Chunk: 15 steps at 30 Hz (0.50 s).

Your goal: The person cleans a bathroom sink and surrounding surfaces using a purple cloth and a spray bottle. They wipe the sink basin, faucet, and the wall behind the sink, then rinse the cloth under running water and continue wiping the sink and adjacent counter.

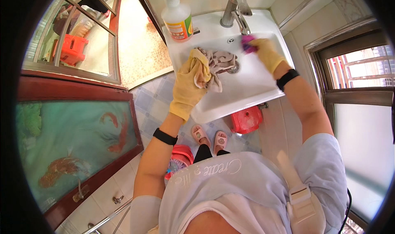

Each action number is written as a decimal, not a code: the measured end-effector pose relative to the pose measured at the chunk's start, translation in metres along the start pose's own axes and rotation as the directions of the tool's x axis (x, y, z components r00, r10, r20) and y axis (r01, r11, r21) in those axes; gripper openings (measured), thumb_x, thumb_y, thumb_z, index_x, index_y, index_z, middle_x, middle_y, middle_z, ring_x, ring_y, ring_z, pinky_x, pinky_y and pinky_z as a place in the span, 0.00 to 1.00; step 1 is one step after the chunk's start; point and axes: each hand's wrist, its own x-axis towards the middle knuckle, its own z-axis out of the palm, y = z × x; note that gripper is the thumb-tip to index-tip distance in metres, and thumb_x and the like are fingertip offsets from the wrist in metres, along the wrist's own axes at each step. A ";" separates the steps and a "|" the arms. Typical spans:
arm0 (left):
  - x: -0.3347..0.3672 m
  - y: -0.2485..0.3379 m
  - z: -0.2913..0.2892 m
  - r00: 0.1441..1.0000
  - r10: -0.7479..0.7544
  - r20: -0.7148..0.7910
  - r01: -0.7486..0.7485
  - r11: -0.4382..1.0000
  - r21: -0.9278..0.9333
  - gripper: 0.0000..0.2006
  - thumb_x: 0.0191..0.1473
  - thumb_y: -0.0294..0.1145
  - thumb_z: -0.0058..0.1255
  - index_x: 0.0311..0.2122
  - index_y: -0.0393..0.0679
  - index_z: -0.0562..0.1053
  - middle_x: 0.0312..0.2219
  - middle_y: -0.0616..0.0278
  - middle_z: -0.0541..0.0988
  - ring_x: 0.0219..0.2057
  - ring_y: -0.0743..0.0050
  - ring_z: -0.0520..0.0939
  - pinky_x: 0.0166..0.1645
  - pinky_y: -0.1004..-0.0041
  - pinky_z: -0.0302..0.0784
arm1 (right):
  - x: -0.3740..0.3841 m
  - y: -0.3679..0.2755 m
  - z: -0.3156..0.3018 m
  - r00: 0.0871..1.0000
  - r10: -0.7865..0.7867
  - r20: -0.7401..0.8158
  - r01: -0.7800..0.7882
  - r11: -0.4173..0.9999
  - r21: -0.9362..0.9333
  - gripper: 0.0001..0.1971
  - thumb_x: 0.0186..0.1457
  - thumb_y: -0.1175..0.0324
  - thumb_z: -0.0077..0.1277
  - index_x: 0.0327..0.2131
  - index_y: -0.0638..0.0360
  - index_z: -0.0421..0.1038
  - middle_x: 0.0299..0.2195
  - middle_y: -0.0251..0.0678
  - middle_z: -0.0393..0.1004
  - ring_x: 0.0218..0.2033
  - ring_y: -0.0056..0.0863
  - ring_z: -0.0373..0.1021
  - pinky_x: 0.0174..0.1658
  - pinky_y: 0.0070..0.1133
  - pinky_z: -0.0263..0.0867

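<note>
Yellow rubber gloves cover both of my hands over a white washbasin [242, 95]. My left hand [190, 79] is closed on a crumpled brown-and-white cloth [222, 60], which trails into the bowl by the drain [234, 68]. On the right side of the basin, just below the spout of the chrome faucet [235, 12], my right hand [268, 55] grips a purple scrubbing pad [248, 44]. The pad's exact kind is hard to make out, since the fingers partly cover it.
A white bottle with a coloured label [177, 18] stands on the basin's back left corner. Under the basin is a red plastic stool or tub [247, 119]; a red bucket [181, 153] sits by my feet. An open door [82, 139] is at left, a window [362, 69] at right.
</note>
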 end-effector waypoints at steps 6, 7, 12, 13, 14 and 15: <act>0.011 0.011 0.003 1.000 -0.015 -0.025 0.006 0.947 -0.321 0.33 0.35 0.27 0.67 0.52 0.37 0.71 0.47 0.49 0.73 0.47 0.50 0.76 0.53 0.67 0.73 | 0.113 0.085 -0.056 0.872 -0.382 0.307 0.418 0.254 -0.872 0.06 0.56 0.75 0.50 0.38 0.58 0.69 0.35 0.37 0.76 0.36 0.38 0.75 0.39 0.34 0.75; 0.012 0.009 0.004 0.998 -0.027 -0.053 0.007 0.942 -0.336 0.33 0.35 0.27 0.67 0.51 0.37 0.71 0.47 0.50 0.73 0.47 0.52 0.76 0.53 0.67 0.73 | 0.120 0.102 -0.032 0.857 -0.316 0.408 0.409 -0.068 -0.910 0.06 0.54 0.71 0.53 0.37 0.53 0.72 0.36 0.34 0.77 0.38 0.36 0.76 0.40 0.32 0.74; 0.000 -0.002 0.005 0.982 -0.145 -0.120 0.053 0.827 -0.559 0.31 0.35 0.25 0.68 0.50 0.37 0.71 0.47 0.54 0.73 0.46 0.59 0.76 0.53 0.69 0.72 | 0.067 0.136 0.042 0.777 -0.012 0.630 0.627 -0.079 -0.775 0.05 0.47 0.63 0.59 0.30 0.48 0.79 0.32 0.35 0.80 0.38 0.36 0.76 0.38 0.30 0.70; 0.001 -0.002 0.006 0.983 -0.126 -0.134 0.040 0.859 -0.511 0.31 0.35 0.25 0.67 0.50 0.37 0.71 0.47 0.54 0.73 0.46 0.59 0.76 0.53 0.69 0.71 | 0.058 0.132 0.042 0.740 0.054 0.670 0.672 -0.054 -0.738 0.04 0.47 0.64 0.59 0.28 0.48 0.79 0.30 0.37 0.79 0.38 0.38 0.76 0.38 0.30 0.70; -0.003 -0.002 0.001 0.980 -0.120 -0.159 0.037 0.895 -0.445 0.32 0.35 0.24 0.67 0.50 0.37 0.71 0.47 0.54 0.73 0.46 0.59 0.76 0.53 0.69 0.71 | 0.037 0.115 0.065 0.758 0.141 0.636 0.650 -0.084 -0.755 0.04 0.46 0.65 0.59 0.28 0.49 0.79 0.30 0.38 0.79 0.38 0.39 0.76 0.38 0.31 0.70; -0.002 -0.001 0.000 0.980 -0.102 -0.173 0.027 0.921 -0.389 0.32 0.35 0.24 0.67 0.51 0.37 0.71 0.47 0.54 0.73 0.47 0.58 0.76 0.53 0.69 0.71 | 0.013 0.093 0.081 0.780 0.224 0.585 0.618 -0.123 -0.777 0.04 0.46 0.66 0.59 0.29 0.49 0.79 0.30 0.40 0.79 0.38 0.40 0.76 0.39 0.31 0.71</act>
